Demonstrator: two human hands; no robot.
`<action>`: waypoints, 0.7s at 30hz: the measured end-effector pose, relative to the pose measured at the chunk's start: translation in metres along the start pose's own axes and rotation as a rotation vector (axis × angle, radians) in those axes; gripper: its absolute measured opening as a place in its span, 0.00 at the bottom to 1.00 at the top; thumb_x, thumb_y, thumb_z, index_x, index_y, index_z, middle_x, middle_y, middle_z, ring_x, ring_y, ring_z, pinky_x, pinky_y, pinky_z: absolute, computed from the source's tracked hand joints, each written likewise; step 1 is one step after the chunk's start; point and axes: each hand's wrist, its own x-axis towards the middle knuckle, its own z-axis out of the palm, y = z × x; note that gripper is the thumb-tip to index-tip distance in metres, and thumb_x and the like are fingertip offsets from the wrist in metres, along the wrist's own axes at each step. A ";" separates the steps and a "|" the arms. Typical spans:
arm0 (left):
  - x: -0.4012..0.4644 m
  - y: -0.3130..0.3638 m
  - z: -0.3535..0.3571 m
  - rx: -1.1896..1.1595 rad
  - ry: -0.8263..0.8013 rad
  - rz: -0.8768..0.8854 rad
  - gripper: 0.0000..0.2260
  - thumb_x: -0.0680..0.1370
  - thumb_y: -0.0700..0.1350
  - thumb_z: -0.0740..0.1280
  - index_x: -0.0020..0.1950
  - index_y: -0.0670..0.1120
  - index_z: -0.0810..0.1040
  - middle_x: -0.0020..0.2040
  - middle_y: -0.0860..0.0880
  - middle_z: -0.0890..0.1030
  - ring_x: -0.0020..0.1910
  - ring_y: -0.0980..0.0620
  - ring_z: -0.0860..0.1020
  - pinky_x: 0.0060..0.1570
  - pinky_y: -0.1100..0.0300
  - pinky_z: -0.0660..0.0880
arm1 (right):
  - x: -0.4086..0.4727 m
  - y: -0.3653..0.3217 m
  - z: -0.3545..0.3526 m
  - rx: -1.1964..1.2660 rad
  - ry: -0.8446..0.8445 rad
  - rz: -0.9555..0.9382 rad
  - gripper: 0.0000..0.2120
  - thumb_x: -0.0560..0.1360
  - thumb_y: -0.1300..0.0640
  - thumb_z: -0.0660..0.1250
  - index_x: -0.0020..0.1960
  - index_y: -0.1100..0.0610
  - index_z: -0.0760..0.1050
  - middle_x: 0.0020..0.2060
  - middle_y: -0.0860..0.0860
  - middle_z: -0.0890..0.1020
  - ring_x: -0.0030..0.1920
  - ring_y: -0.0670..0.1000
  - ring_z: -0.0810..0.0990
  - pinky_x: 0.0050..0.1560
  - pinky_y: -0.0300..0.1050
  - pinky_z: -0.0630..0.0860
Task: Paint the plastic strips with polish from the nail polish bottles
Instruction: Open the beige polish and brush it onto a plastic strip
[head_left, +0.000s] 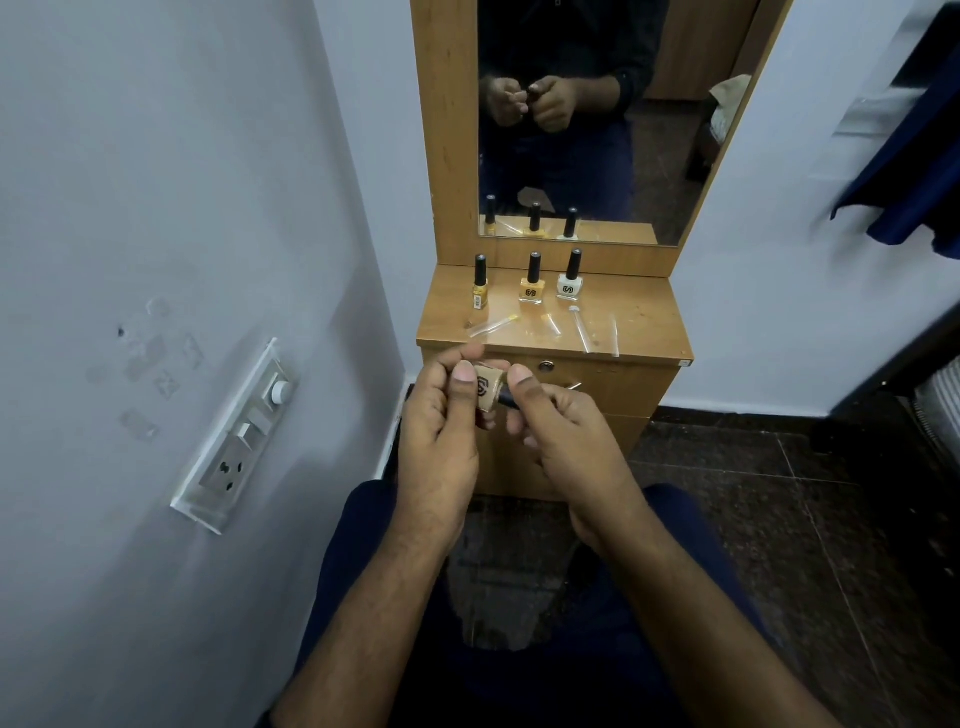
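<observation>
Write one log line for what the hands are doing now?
left hand: holds beige bottle | right hand: grips its black cap | table: three bottles, strips unpainted

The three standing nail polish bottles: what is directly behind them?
Behind the bottles is the dresser's wooden ledge, then the mirror showing their reflections. The mirror's left part is out of frame, so nothing there can be told.

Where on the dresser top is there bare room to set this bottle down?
The right end of the dresser top, right of the white bottle and beyond the strips, is bare. A smaller bare patch lies at the left front corner. The back row of three bottles and the strip-strewn front middle are crowded.
</observation>
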 end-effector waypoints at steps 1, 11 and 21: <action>0.000 -0.001 -0.001 0.026 -0.012 -0.002 0.11 0.86 0.51 0.60 0.63 0.53 0.80 0.52 0.45 0.85 0.50 0.40 0.82 0.53 0.39 0.81 | 0.001 0.002 -0.002 -0.001 0.027 -0.006 0.24 0.84 0.43 0.60 0.38 0.59 0.76 0.22 0.42 0.73 0.26 0.40 0.69 0.31 0.32 0.66; -0.002 -0.019 0.003 0.192 -0.270 -0.025 0.09 0.84 0.48 0.66 0.61 0.48 0.80 0.47 0.50 0.85 0.46 0.50 0.84 0.54 0.47 0.81 | 0.018 0.019 -0.022 0.043 0.260 -0.095 0.14 0.76 0.44 0.73 0.48 0.55 0.81 0.41 0.52 0.85 0.44 0.51 0.83 0.45 0.46 0.81; 0.001 -0.055 0.022 0.310 -0.260 -0.070 0.03 0.83 0.46 0.68 0.56 0.51 0.81 0.47 0.52 0.84 0.47 0.54 0.83 0.48 0.57 0.81 | 0.038 0.052 -0.033 -0.157 0.238 -0.143 0.07 0.79 0.51 0.71 0.56 0.49 0.82 0.46 0.48 0.82 0.45 0.38 0.81 0.41 0.31 0.77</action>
